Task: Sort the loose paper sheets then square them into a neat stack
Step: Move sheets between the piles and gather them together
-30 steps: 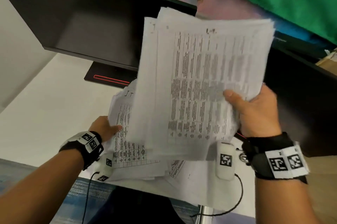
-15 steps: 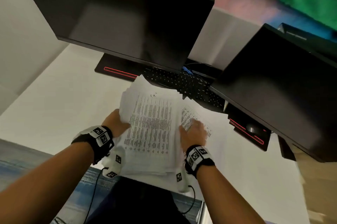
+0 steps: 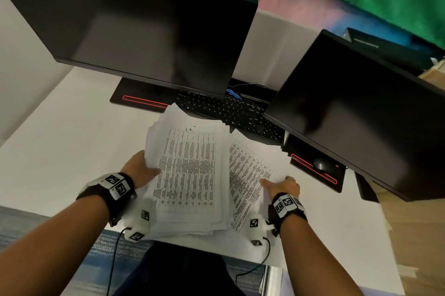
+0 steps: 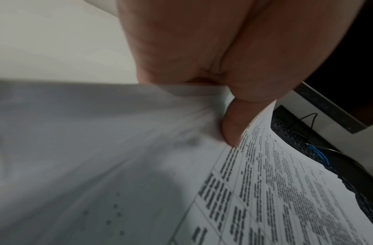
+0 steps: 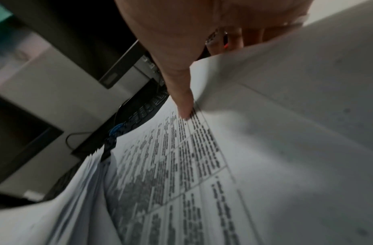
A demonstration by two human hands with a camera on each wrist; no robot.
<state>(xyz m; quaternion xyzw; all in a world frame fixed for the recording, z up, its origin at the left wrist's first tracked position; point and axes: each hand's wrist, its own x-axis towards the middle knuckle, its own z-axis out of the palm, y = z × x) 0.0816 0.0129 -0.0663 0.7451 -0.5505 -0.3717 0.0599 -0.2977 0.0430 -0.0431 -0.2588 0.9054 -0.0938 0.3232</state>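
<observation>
A thick, uneven pile of printed paper sheets (image 3: 190, 175) lies on the white desk (image 3: 60, 151) in front of me. My left hand (image 3: 147, 169) grips the pile's left edge. In the left wrist view its thumb (image 4: 233, 126) lies on top of the sheets (image 4: 286, 190), and the fingers are hidden beneath. To the right, lower sheets (image 3: 248, 165) stick out askew from under the pile. My right hand (image 3: 279, 185) holds their right edge. Its thumb (image 5: 182, 101) lies on the print, and its fingers are tucked under the paper (image 5: 286, 116).
Two dark monitors (image 3: 156, 30) (image 3: 356, 107) stand close behind the pile, with a black keyboard (image 3: 231, 110) between their bases. A mouse (image 3: 322, 164) sits on the right monitor's base. Cardboard (image 3: 414, 235) lies at the right. Wrist-camera cables hang off the near desk edge.
My right hand lowered the raised bundle onto the pile on the desk, pressed on top of it, then moved right to the edge of the sheets sticking out. My left hand stayed at the left edge.
</observation>
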